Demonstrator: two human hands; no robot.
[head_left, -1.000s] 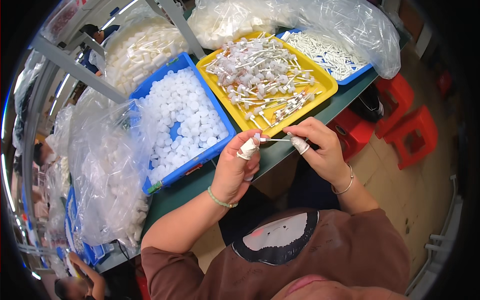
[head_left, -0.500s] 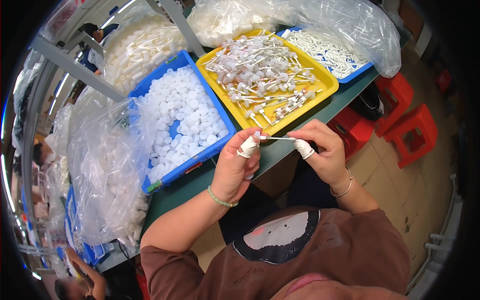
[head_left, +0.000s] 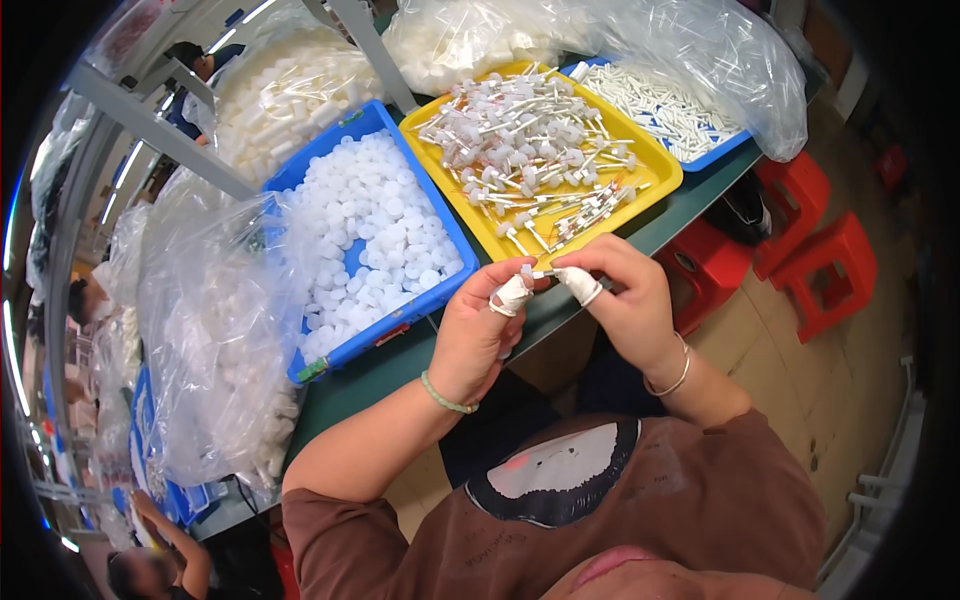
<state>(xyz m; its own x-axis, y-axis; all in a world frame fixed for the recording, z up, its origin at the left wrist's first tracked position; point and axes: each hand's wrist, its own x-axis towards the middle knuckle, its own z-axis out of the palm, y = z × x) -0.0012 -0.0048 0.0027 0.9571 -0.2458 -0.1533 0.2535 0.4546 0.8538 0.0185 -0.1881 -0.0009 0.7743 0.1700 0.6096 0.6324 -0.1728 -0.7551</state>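
Note:
My left hand (head_left: 474, 330) and my right hand (head_left: 632, 300) meet in front of my chest, above the table's near edge. Pinched between their fingertips is a small white stick-like part (head_left: 541, 273), mostly covered by the fingers. White finger cots wrap both thumbs. Just beyond my hands, a yellow tray (head_left: 492, 240) carries a heap of thin white sticks fitted with translucent discs and fine reddish wires. To its left stands a blue tray (head_left: 458, 282) filled with loose translucent white discs (head_left: 375, 215).
Behind at right, another blue tray (head_left: 722, 152) holds short white tubes, partly under a clear plastic bag (head_left: 745, 70). Further bags (head_left: 215, 350) crowd the left side. Red stools (head_left: 825, 275) stand right of the green table (head_left: 340, 400). Other people work at far left.
My right hand has slid left along the stick, so its fingertips now nearly touch my left fingertips. Less of the stick shows between them. My left hand has barely moved.

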